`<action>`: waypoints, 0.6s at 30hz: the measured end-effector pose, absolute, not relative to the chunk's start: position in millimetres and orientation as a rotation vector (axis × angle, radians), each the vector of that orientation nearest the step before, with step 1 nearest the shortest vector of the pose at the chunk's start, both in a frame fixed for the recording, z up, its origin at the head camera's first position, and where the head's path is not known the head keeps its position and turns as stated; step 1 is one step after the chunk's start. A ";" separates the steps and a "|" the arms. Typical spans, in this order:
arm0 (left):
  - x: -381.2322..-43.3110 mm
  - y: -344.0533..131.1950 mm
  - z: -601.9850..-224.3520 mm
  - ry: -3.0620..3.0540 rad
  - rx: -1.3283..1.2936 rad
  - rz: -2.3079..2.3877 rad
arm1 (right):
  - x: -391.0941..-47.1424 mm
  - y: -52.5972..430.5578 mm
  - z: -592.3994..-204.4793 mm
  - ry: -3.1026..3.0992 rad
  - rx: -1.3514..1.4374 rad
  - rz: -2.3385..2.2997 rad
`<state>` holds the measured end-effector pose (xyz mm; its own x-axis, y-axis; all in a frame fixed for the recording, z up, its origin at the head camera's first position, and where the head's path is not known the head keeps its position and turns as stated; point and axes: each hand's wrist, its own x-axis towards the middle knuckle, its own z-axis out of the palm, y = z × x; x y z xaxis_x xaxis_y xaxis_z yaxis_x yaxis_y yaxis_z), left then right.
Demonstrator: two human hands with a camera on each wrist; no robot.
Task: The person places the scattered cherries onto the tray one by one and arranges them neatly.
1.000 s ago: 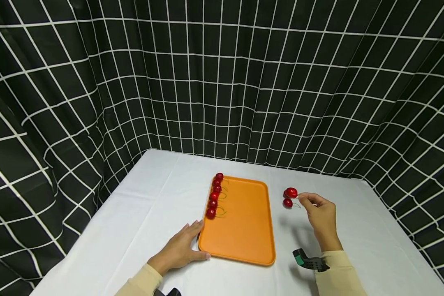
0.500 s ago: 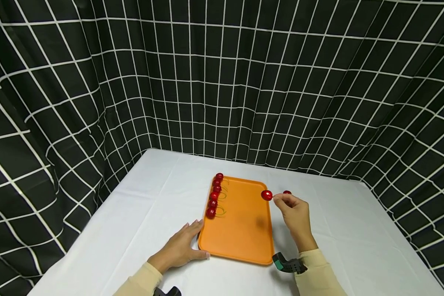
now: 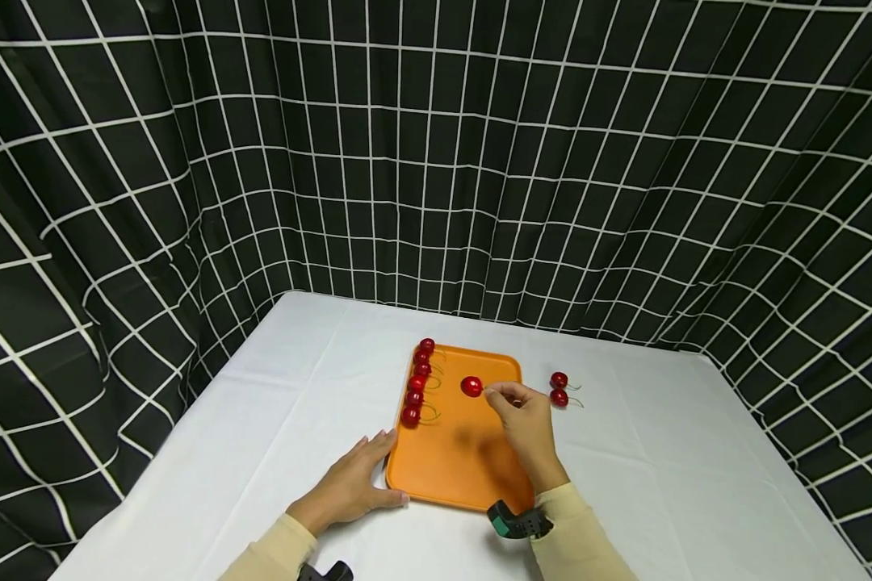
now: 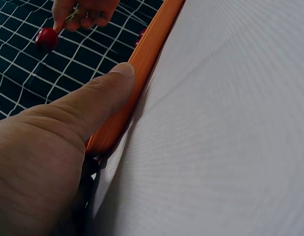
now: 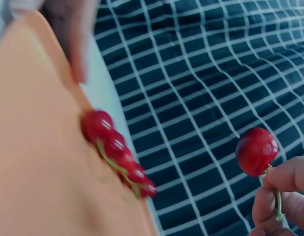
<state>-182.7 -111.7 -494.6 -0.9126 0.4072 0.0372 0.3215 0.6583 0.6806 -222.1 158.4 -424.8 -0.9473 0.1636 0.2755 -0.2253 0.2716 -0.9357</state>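
Observation:
My right hand (image 3: 526,424) pinches a red cherry (image 3: 471,386) by its green stem and holds it above the orange tray (image 3: 450,468). In the right wrist view that cherry (image 5: 257,151) points away from the fingertips (image 5: 289,174). Along the tray's left edge lies a row of several cherries (image 3: 417,383), stems toward the tray's middle. My left hand (image 3: 349,488) rests at the tray's near left corner, fingers spread, its thumb (image 4: 100,96) against the rim in the left wrist view. Two more cherries (image 3: 559,398) lie on the cloth right of the tray.
A white cloth (image 3: 262,387) covers the table. Behind and on both sides hangs a black curtain (image 3: 407,161) with a white grid. A dark strap with a green patch (image 3: 516,523) is worn on the right wrist.
My right hand has carried the cherry leftward from the loose cherries on the cloth to above the tray. The left hand has stayed at the tray's corner.

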 end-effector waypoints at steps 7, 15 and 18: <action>-183.1 -112.5 -493.9 2.771 0.626 1.087 | -218.8 123.8 -442.7 -2.244 0.093 1.734; -182.4 -113.2 -494.0 2.764 0.604 1.100 | -213.8 100.1 -459.2 -2.367 0.091 1.676; -181.7 -113.2 -494.3 2.763 0.580 1.113 | -212.2 94.9 -461.9 -2.413 0.121 1.638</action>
